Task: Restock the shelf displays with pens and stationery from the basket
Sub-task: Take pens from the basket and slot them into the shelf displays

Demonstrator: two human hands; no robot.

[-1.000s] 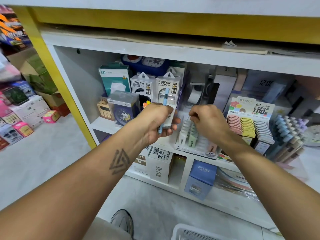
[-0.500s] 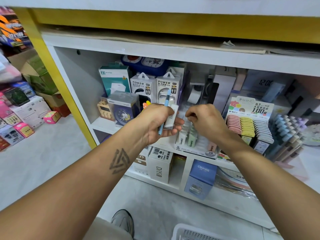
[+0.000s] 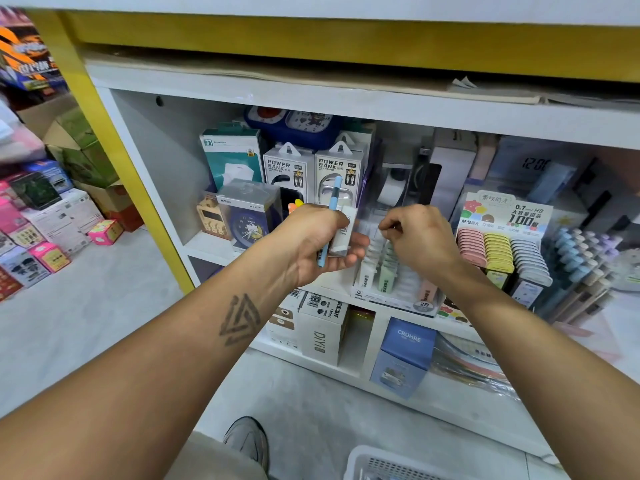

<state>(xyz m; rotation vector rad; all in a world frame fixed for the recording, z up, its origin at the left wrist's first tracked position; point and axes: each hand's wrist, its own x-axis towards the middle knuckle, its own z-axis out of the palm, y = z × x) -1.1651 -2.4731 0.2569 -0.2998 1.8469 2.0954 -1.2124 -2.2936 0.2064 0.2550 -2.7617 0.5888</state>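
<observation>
My left hand (image 3: pixel 318 244) is shut on a light blue pen (image 3: pixel 333 199) and a small white eraser pack (image 3: pixel 343 233), held upright in front of the shelf. My right hand (image 3: pixel 419 237) hovers just right of it with fingers pinched together above the clear eraser display tray (image 3: pixel 391 282); whether anything sits between those fingers is hidden. The tray holds rows of white, green and pink packs. A corner of the white basket (image 3: pixel 367 462) shows at the bottom edge.
Power bank boxes (image 3: pixel 311 171) and a boxed clock (image 3: pixel 247 213) stand behind my left hand. A lead refill display (image 3: pixel 502 244) and a rack of pastel pens (image 3: pixel 578 268) fill the right. Boxes fill the lower shelf (image 3: pixel 401 355). My shoe (image 3: pixel 247 441) rests on the floor.
My right hand has risen slightly from the tray and shifted left toward the left hand. The left hand has tilted, showing the white pack more plainly.
</observation>
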